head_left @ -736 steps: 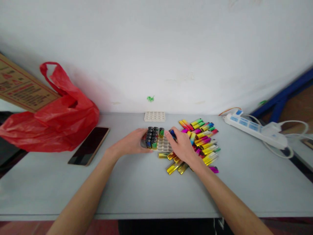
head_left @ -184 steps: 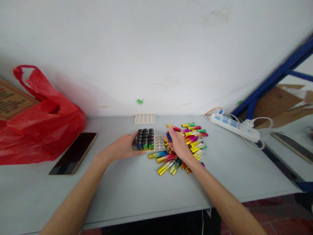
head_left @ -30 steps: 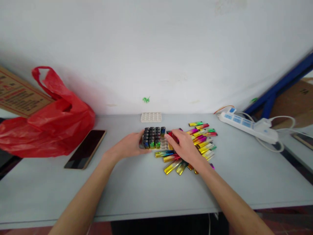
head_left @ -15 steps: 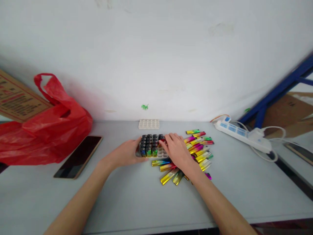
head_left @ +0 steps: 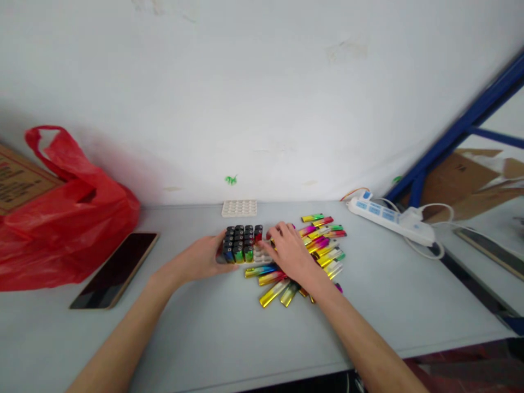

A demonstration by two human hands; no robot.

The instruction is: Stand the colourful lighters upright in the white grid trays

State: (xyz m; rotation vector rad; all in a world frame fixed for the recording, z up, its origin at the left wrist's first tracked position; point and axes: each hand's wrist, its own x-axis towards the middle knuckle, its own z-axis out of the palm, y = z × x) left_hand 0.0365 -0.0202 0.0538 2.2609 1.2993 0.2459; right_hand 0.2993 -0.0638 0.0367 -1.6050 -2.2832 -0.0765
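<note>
- Left hand (head_left: 207,257): thumb and fingers curved around the left end of the upright lighters (head_left: 238,246), bracing them; its palm hides that end.
- Right hand (head_left: 286,251): fingers loosely bent, thumb and forefinger parted, with no lighter visible between them. The thumb tip lies beside a red lighter (head_left: 257,236); whether they touch cannot be told.
- Pale tray (head_left: 262,256): on the table (head_left: 225,338), between the hands; lighters stand at its left, bare cups show at its right.
- Loose lighters (head_left: 273,293): strewn around the right hand, partly covered by hand and forearm.
- Surroundings: second tray (head_left: 239,208) near the wall; phone (head_left: 114,271) and red bag (head_left: 77,224) at left; power strip (head_left: 388,221) at right.
</note>
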